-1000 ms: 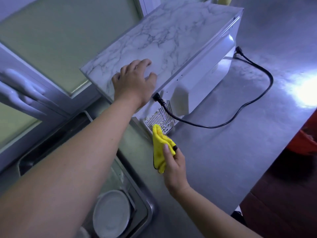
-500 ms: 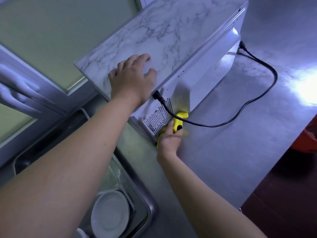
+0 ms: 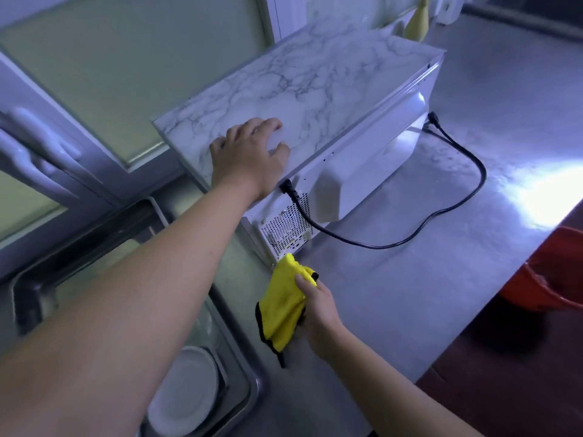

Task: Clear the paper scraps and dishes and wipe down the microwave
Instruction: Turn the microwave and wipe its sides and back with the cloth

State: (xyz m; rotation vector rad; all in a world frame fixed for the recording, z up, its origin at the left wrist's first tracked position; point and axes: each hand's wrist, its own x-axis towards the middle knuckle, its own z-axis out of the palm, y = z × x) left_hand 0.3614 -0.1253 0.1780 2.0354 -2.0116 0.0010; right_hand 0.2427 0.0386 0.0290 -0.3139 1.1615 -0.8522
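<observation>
Our left hand [image 3: 249, 156] lay spread and released on the marbled top of the microwave [image 3: 331, 89], bracing it on the surface [image 3: 410, 294]; our right hand [image 3: 318, 307] gripped the yellow cloth [image 3: 284, 307], held just short of the vent grille [image 3: 285, 230] at the back corner; we judged the wipe would go best in flat strokes along the back panel, lifting past the black cord [image 3: 457, 216] rather than dragging it; the sink [image 3: 254, 373] edge lay close on the left, a plate [image 3: 183, 392] inside, while open room stretched rightward toward the red bucket [image 3: 549, 279] past the surface's edge
</observation>
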